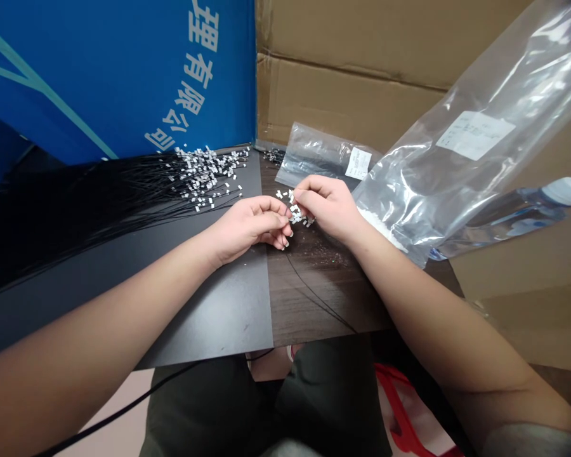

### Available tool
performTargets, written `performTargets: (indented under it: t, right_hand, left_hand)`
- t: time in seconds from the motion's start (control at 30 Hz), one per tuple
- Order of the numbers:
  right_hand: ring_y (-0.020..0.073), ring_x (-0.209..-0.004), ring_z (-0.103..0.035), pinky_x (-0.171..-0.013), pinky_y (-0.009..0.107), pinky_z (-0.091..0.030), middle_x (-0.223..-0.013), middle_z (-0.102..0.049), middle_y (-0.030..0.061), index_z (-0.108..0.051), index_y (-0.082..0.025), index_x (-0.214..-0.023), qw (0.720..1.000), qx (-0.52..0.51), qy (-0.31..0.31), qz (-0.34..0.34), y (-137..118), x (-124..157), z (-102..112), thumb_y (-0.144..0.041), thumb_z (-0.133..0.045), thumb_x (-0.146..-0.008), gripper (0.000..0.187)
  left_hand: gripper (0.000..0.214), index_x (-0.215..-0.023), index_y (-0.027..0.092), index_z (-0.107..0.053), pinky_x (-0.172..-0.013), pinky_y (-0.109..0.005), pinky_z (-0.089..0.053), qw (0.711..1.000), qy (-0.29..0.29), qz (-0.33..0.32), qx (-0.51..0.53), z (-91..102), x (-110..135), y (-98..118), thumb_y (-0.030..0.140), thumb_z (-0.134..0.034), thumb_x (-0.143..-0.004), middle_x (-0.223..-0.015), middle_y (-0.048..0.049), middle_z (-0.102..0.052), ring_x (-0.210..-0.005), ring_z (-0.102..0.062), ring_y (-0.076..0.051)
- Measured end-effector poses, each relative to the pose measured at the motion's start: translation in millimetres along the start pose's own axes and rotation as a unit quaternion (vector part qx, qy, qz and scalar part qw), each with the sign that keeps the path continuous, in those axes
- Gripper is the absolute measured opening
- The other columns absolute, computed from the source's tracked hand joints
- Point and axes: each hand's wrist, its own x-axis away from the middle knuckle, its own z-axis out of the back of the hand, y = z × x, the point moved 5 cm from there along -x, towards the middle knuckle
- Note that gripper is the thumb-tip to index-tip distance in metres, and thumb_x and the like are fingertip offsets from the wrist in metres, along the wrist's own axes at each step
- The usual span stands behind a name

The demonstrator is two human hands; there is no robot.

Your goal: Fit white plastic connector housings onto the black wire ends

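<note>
Above the dark wood tabletop [309,304], my left hand [254,225] is closed on a thin black wire [309,289], which trails from its fingertips toward the front edge. My right hand [328,203] is just to the right, thumb and forefinger pinched together; whatever lies between them is too small to name. Between and behind the hands lies a small heap of loose white connectors [297,214]. Off to the left is a large bundle of black wires [90,197], with white connectors [202,171] at their ends.
A blue printed panel [124,63] stands at the back left, and cardboard [361,38] at the back right. A small labelled bag [314,152], a big clear plastic bag [495,95] holding white pieces, and a water bottle [504,216] lie to the right.
</note>
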Motion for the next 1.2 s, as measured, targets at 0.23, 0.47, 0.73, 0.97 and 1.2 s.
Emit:
performTargets:
  t: [0.23, 0.47, 0.73, 0.97, 1.2]
  right_hand:
    - [0.0132, -0.058, -0.05, -0.06, 0.031, -0.04, -0.06, -0.06, -0.0027, -0.067, -0.021, -0.072, 0.999, -0.01, 0.039, 0.003, 2, -2, 6, -0.026, -0.064, -0.089, 0.017]
    - [0.0136, -0.059, -0.051, -0.062, 0.032, -0.041, -0.061, -0.06, -0.0025, -0.066, -0.022, -0.073, 0.999, -0.013, 0.052, -0.001, 3, -3, 10, -0.026, -0.064, -0.09, 0.017]
    - [0.0135, -0.059, -0.05, -0.064, 0.032, -0.042, -0.061, -0.059, -0.0029, -0.065, -0.022, -0.073, 0.999, -0.006, 0.042, 0.009, 2, -3, 8, -0.027, -0.064, -0.09, 0.019]
    - [0.0132, -0.061, -0.05, -0.063, 0.031, -0.041, -0.064, -0.06, -0.003, -0.064, -0.021, -0.073, 1.0, 0.015, -0.01, 0.024, -2, 0, 1, -0.028, -0.064, -0.089, 0.018]
    - [0.0133, -0.065, -0.05, -0.066, 0.031, -0.042, -0.067, -0.06, -0.0028, -0.063, -0.021, -0.073, 0.999, 0.019, -0.032, 0.02, -1, 1, -5, -0.032, -0.065, -0.09, 0.02]
  left_hand:
    - [0.011, -0.095, 0.013, -0.07, -0.067, -0.028, -0.063, 1.0, -0.02, 0.0, -0.002, -0.7, 1, 0, 0.016, -0.078, -0.087, -0.078, -0.0046, -0.076, -0.065, -0.075, -0.015]
    - [0.02, -0.095, 0.013, -0.071, -0.059, -0.025, -0.061, 1.0, -0.03, -0.004, -0.004, 1.1, 2, 0, 0.021, -0.087, -0.085, -0.077, -0.0036, -0.075, -0.059, -0.07, -0.012]
    - [0.027, -0.092, 0.013, -0.07, -0.058, -0.027, -0.063, 0.999, -0.025, -0.006, -0.025, 0.1, 3, 0, 0.025, -0.092, -0.081, -0.075, -0.0042, -0.075, -0.055, -0.068, -0.012]
    - [0.028, -0.09, 0.014, -0.067, -0.058, -0.028, -0.063, 1.0, 0.005, 0.003, -0.007, 2.6, 0, -2, 0.029, -0.09, -0.083, -0.075, -0.0046, -0.075, -0.061, -0.073, -0.016]
    - [0.023, -0.09, 0.014, -0.067, -0.058, -0.026, -0.061, 0.999, 0.041, -0.028, -0.013, 4.7, 0, 3, 0.026, -0.087, -0.084, -0.073, -0.0033, -0.072, -0.06, -0.072, -0.015]
